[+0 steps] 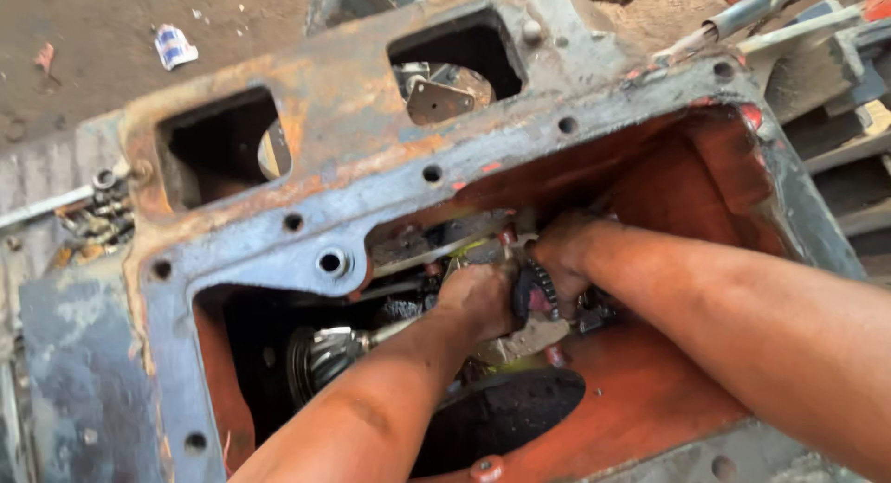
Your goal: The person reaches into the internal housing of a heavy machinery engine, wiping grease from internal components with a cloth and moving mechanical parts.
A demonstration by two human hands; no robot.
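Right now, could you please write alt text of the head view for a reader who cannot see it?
Both greasy hands, left hand and right hand, reach deep into an open orange-painted metal housing and grip a small dark gear. A spiral pinion gear lies lower left inside.

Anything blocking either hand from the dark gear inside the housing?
Nothing visible. Both hands are already down through the housing opening: left hand and right hand sit on either side of the dark gear, touching it. The splined pinion lies off to the left, clear of them.
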